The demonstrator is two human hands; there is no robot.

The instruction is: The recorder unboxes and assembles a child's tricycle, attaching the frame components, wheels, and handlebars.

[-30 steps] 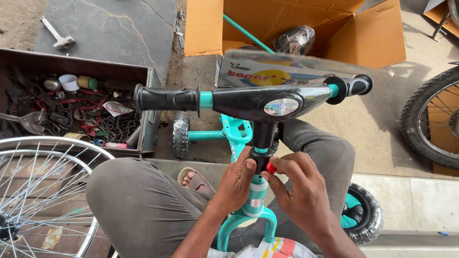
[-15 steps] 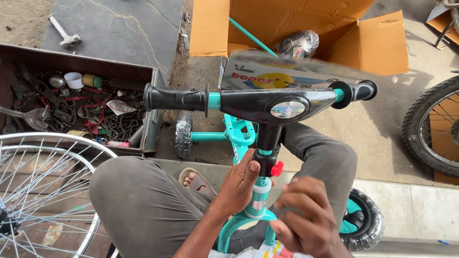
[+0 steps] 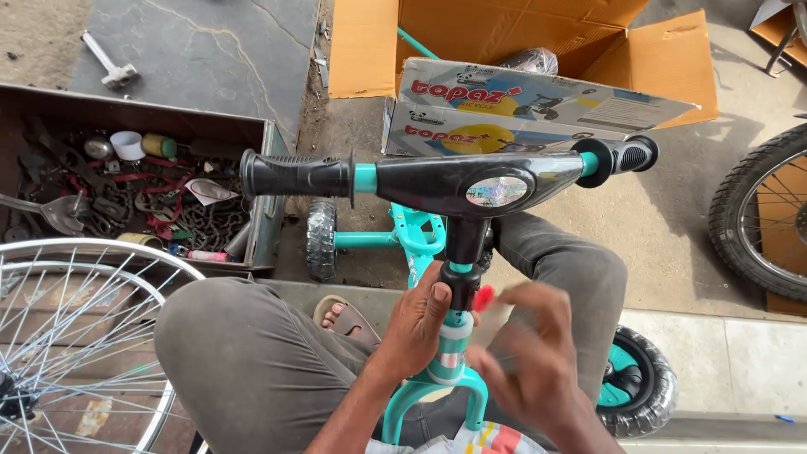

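Observation:
A small teal tricycle [image 3: 420, 235] stands between my knees, its black handlebar [image 3: 454, 181] with ribbed grips crossing the middle of the view. My left hand [image 3: 416, 324] is wrapped around the black and teal steering stem [image 3: 458, 294] just under the handlebar, thumb pointing up. A small red part [image 3: 483, 297] sticks out of the stem on the right side. My right hand [image 3: 534, 353] is blurred, fingers spread, a little to the right of the stem and off the red part, holding nothing.
A metal tray of chains and tools [image 3: 126, 193] lies at left, a hammer [image 3: 109, 63] beyond it. A spoked wheel [image 3: 76, 336] is at lower left. An open cardboard box [image 3: 521, 34] and a printed carton [image 3: 538, 105] sit ahead; a tyre [image 3: 761, 219] stands at right.
My right hand has come off the red part on the stem and pulled back to the right with fingers spread. The left hand keeps its grip on the stem.

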